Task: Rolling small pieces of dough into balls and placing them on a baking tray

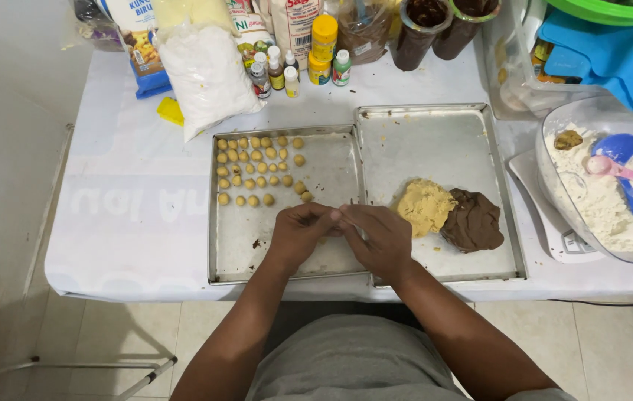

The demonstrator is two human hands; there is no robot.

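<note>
Fingertips of left hand (pixel 303 232) and right hand (pixel 379 239) are pressed together, contents hidden, over dull metal tray (pixel 236 252) of small round dough balls (pixel 257 171); crumbly yellow dough lump (pixel 425 206) is seen nearby.

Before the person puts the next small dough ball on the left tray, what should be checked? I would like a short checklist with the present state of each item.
1. Free space on the left tray: ok, the near half is bare.
2. Dough balls in tidy rows, apart from each other: ok.
3. Piece between left hand and right hand: cannot tell, the fingers hide it.
4. Yellow dough supply on the right tray: ok, a lump remains.
5. Yellow dough separate from brown dough: not ok, the lumps touch.
</note>
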